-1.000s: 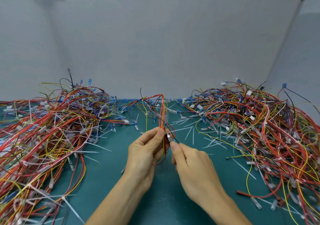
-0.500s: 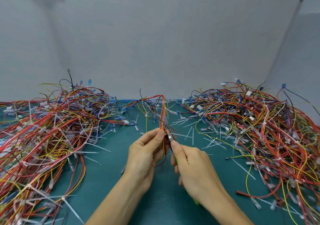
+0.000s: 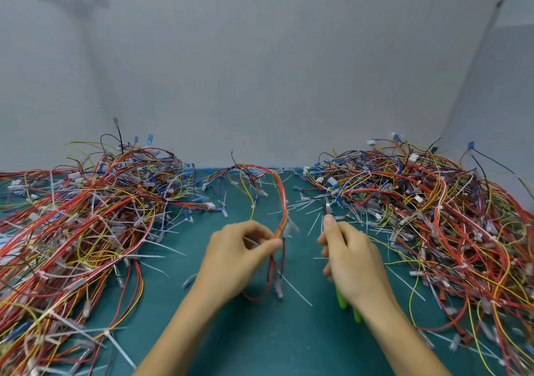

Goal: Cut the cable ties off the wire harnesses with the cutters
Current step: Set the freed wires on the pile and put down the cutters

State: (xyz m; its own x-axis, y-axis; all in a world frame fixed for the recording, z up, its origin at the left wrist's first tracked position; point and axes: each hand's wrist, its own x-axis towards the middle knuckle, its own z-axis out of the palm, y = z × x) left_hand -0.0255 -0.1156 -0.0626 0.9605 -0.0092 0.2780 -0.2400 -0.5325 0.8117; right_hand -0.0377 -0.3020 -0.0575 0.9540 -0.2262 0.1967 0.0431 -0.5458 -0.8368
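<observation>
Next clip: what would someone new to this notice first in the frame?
A left heap and a right heap of tangled red, yellow and blue wiring flank the green mat. In the middle the left hand pinches one harness arching toward the wall, while the right hand grips green-handled cutters apart from it. White cable ties litter the mat.

Tabletop (image 3: 260,346): plain teal-green. Central wire harness (image 3: 281,202): red, orange, yellow and black strands. Cutters (image 3: 341,299), right of the harness: bright green handles, silver tip. Left pile (image 3: 81,231) and right pile (image 3: 433,216) flanking the harness: mostly red, with yellow, blue and white. Cable ties (image 3: 297,291) around it: white. Wall (image 3: 260,72) behind it: grey.
</observation>
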